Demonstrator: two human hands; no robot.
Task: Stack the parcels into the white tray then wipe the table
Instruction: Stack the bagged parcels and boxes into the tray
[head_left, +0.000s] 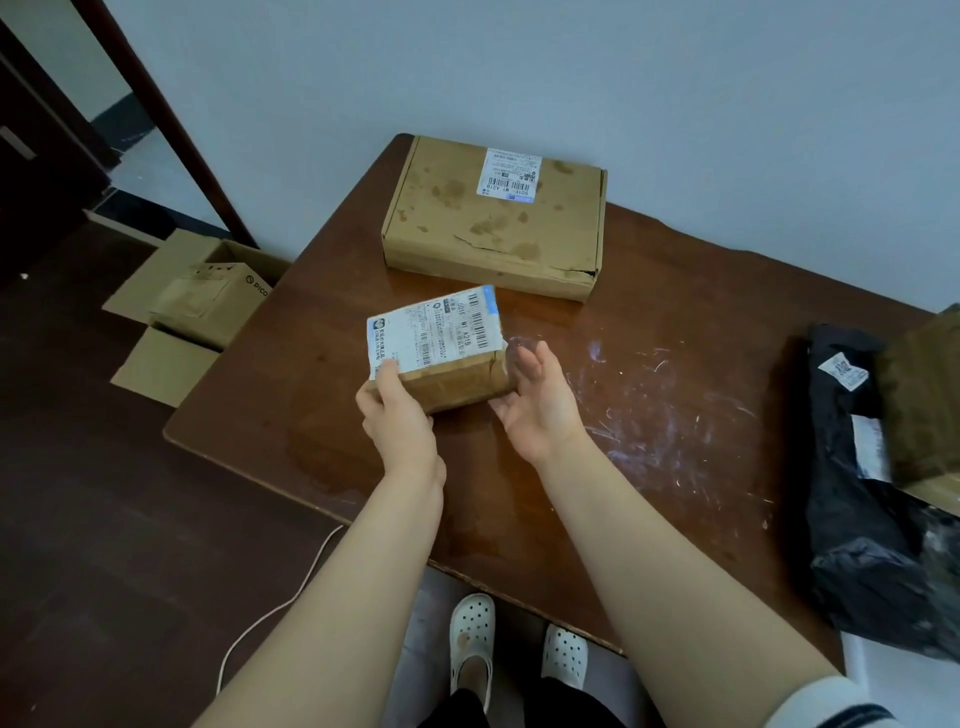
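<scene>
A small cardboard parcel (441, 348) with a white shipping label sits tilted above the brown table (649, 415). My left hand (397, 415) grips its near left corner, thumb on the label. My right hand (540, 400) is beside its right end, fingers straight, palm facing the box and touching its lower edge. A larger flat stained cardboard parcel (493, 218) lies at the table's far corner by the wall. A black plastic mailer bag (857, 493) and another brown box (919, 395) lie at the right edge, over a white surface (893, 680) that may be the tray.
The tabletop carries white scratch marks and a damp patch near its front left. On the dark floor to the left lie opened cardboard boxes (197, 306) and a white cable (270, 613). My feet in white clogs (470, 639) stand by the table's front edge.
</scene>
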